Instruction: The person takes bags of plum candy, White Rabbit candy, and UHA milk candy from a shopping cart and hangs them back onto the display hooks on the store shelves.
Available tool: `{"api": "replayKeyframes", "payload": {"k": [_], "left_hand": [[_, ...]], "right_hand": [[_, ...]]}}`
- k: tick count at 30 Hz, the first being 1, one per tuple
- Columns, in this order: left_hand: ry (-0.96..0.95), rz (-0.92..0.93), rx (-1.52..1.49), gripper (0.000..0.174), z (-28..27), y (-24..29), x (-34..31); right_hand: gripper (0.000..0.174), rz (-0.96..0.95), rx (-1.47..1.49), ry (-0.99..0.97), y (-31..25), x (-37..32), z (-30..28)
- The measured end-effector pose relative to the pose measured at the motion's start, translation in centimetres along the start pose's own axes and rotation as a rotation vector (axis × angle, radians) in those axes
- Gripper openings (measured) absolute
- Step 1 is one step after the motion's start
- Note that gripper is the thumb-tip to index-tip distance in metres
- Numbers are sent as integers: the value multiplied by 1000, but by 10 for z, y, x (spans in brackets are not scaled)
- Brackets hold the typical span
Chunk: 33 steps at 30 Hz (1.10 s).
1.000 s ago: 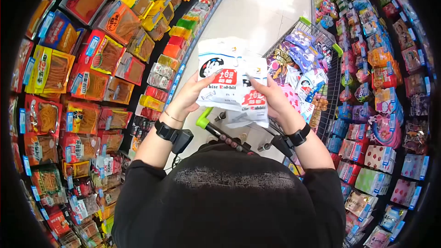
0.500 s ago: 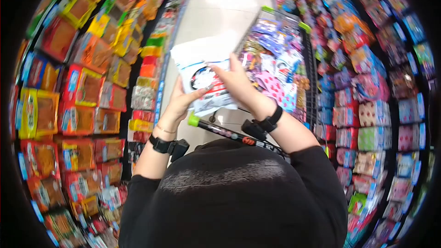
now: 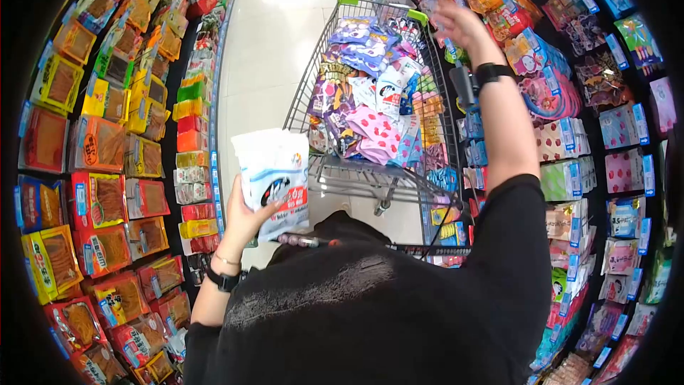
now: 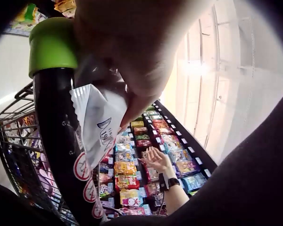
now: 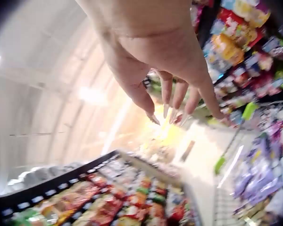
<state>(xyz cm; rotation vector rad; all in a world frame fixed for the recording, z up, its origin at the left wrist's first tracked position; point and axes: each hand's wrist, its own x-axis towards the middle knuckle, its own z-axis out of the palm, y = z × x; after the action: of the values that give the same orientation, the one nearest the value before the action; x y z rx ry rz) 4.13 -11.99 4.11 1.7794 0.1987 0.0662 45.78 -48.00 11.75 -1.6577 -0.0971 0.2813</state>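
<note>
My left hand (image 3: 242,217) grips a white candy bag with a rabbit logo and red label (image 3: 274,180), held up just left of the cart handle (image 3: 306,241). In the left wrist view the bag's white corner (image 4: 100,123) hangs beside the handle's green end cap (image 4: 52,46). My right hand (image 3: 456,23) is raised, fingers spread and holding nothing, reaching over the far right corner of the shopping cart (image 3: 427,100) toward the snack packets on the right shelf (image 3: 513,21). The right wrist view shows its fingers (image 5: 179,94) straight and free.
The wire cart holds several purple, pink and white snack bags (image 3: 370,93). Shelves of packaged snacks line both sides: red and orange packs on the left (image 3: 107,142), coloured bags on the right (image 3: 598,135). A pale aisle floor (image 3: 278,36) runs ahead.
My right hand let go of the white bag and rose to the right shelf beyond the cart. The left hand keeps the bag and has dropped lower left. My head turned toward the cart.
</note>
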Motion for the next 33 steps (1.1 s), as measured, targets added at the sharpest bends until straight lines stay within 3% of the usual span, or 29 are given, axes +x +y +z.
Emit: {"api": "replayKeyframes", "payload": {"k": [3, 4, 5, 6, 8, 10, 11, 12, 14, 17, 20, 22, 24, 25, 26, 27, 28, 29, 30, 32, 33], "left_hand": [[48, -29, 121, 71, 2, -7, 1], [77, -47, 99, 73, 4, -9, -1], [87, -64, 133, 74, 0, -15, -5], [100, -78, 169, 75, -2, -20, -7], [118, -215, -21, 79, 2, -7, -6], [137, -257, -18, 80, 4, -6, -4], [120, -279, 11, 80, 3, -7, -4], [102, -302, 35, 80, 2, -8, -4], [108, -344, 71, 77, 2, -6, -6], [163, -399, 31, 77, 3, -7, -9], [165, -404, 9, 77, 5, -3, -8], [174, -400, -14, 77, 8, 0, -6], [160, -383, -3, 76, 8, 0, -6], [151, -369, 3, 75, 9, -1, -5], [150, -363, 3, 75, 10, -2, -5], [160, -359, 2, 74, 11, -2, -5], [169, -357, 2, 73, 12, -2, -6], [183, -339, 14, 72, 14, -1, -6], [183, -334, 14, 72, 15, 0, -4], [163, -344, 25, 72, 15, 1, -4], [142, -304, 56, 71, 13, -2, -5]], "right_hand": [[40, 294, 106, 119, 143, 41, -41], [38, 452, -12, 101, 226, 75, -71], [39, 427, 31, 176, 260, 50, -59], [41, 528, 143, 162, 334, 66, -59], [59, 549, 55, 158, 350, 45, -20], [80, 591, 45, 247, 329, 17, 11], [91, 602, 217, 249, 340, 16, 17], [88, 566, 275, 245, 323, 6, 28], [83, 430, 368, 170, 384, 29, 29], [80, 346, 177, 386, 449, 52, 39], [83, 362, 83, 466, 448, 45, 48], [84, 397, 19, 518, 407, 31, 59], [90, 447, 741, 533, 363, 20, 74], [90, 492, 597, 676, 377, 32, 78], [90, 485, 599, 677, 390, 44, 82], [89, 548, 531, 706, 409, 57, 85], [88, 612, 462, 734, 387, 54, 94], [74, 507, 709, 645, 366, 46, 105], [50, 477, 917, 420, 392, 55, 110], [28, 612, 1054, 149, 378, 42, 116], [25, 627, 1004, 151, 374, 36, 123]]}}
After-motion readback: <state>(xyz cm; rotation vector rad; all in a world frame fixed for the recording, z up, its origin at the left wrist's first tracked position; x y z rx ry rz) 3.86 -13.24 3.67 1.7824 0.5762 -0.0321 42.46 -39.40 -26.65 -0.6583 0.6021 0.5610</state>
